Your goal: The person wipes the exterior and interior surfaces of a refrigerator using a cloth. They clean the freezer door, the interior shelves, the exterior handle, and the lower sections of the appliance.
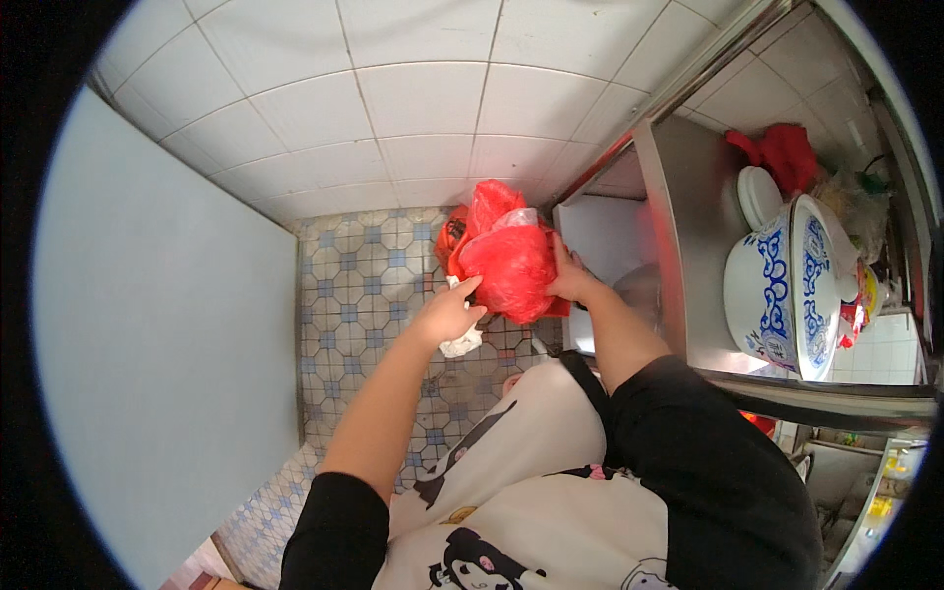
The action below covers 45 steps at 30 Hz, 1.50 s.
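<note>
A bulging red plastic bag (pixel 512 269) is in front of me near the wall, among other red bags over the tiled floor. My left hand (pixel 448 313) is at the bag's left side, with a crumpled white cloth or tissue (pixel 463 344) held under its palm; its index finger and thumb point towards the bag. My right hand (pixel 568 274) lies against the bag's right side, its fingers partly hidden behind the plastic. What is inside the bag cannot be seen.
A white tiled wall (pixel 420 99) rises ahead, and a pale panel (pixel 169 295) stands at left. On the right, a metal shelf (pixel 678 243) bears a large blue-and-white lidded pot (pixel 763 287), a white lid (pixel 758 198) and a red bag (pixel 785 155).
</note>
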Motion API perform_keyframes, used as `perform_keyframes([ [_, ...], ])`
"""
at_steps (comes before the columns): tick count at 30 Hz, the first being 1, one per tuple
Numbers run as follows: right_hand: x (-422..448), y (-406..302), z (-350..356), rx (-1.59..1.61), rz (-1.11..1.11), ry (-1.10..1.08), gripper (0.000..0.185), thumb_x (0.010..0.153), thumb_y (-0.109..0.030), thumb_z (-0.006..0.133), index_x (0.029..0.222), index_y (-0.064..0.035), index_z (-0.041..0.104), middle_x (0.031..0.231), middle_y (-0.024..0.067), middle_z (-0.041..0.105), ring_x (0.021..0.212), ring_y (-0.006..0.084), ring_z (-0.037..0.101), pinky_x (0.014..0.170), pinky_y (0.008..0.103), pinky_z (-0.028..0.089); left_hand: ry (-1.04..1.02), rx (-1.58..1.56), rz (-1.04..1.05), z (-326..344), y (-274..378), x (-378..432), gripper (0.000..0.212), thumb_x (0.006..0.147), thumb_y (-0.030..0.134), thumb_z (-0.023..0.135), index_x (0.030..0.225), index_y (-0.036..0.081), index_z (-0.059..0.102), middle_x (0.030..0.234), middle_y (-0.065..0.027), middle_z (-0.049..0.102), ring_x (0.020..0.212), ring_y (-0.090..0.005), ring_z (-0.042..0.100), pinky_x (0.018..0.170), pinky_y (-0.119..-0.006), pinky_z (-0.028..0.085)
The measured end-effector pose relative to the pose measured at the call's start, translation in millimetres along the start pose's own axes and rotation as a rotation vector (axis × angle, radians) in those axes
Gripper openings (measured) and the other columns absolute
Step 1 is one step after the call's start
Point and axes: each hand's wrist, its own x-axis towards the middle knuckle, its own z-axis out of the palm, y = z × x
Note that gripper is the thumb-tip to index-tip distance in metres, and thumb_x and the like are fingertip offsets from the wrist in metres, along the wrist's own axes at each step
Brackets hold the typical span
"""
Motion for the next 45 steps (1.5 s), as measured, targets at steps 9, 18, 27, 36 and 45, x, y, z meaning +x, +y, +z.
perform_keyframes([
  [9, -5, -29, 10, 0.000, -0.694, 0.003, 0.056, 0.062, -0.005, 0.067, 0.116, -0.0091, 0.056, 0.121, 0.0156, 0.053, 0.113, 0.0345, 0.048, 0.090, 0.0381, 0.043, -0.034, -0.757, -0.164, 27, -37, 41, 0.041, 0.080, 0.011, 0.058, 0.119, 0.001, 0.051, 0.108, -0.0143, 0.061, 0.090, -0.0234, 0.062, 0.077, -0.034, 0.049],
  [18, 12, -18, 5, -0.286, -0.209, -0.331, 0.041, 0.064, -0.015, 0.061, 0.105, -0.0079, 0.062, 0.105, 0.0179, 0.062, 0.099, 0.0331, 0.058, 0.087, 0.0395, 0.046, -0.064, -0.964, -0.479, 23, -13, 41, 0.034, 0.084, 0.011, 0.061, 0.114, -0.006, 0.054, 0.103, -0.0110, 0.062, 0.091, -0.0187, 0.061, 0.078, -0.031, 0.050],
  [27, 77, -19, -14, -0.018, 0.039, 0.800, 0.028, 0.089, -0.013, 0.037, 0.113, -0.0035, 0.048, 0.114, 0.0180, 0.054, 0.106, 0.0346, 0.050, 0.087, 0.0459, 0.043, 0.079, -1.651, -0.108, -14, 21, 45, 0.033, 0.088, 0.011, 0.057, 0.118, -0.001, 0.054, 0.095, -0.0072, 0.061, 0.084, -0.0165, 0.060, 0.074, -0.031, 0.051],
  [36, 38, -70, -59, -0.406, -0.029, -0.299, 0.070, 0.073, -0.051, 0.063, 0.132, -0.0178, 0.044, 0.140, 0.0109, 0.036, 0.125, 0.0309, 0.038, 0.102, 0.0440, 0.032, 0.057, -0.220, -0.093, -52, 29, -28, 0.031, 0.083, 0.018, 0.063, 0.112, 0.007, 0.062, 0.112, -0.0125, 0.062, 0.104, -0.0200, 0.057, 0.089, -0.031, 0.043],
  [45, -66, -191, -148, -0.454, -0.540, 0.169, 0.047, 0.079, -0.039, 0.066, 0.115, -0.0099, 0.060, 0.112, 0.0164, 0.061, 0.101, 0.0278, 0.059, 0.087, 0.0389, 0.047, 0.771, -0.321, -0.152, -137, 49, -215, 0.055, 0.085, 0.018, 0.061, 0.134, 0.010, 0.037, 0.123, -0.0153, 0.052, 0.113, -0.0247, 0.049, 0.097, -0.034, 0.037],
])
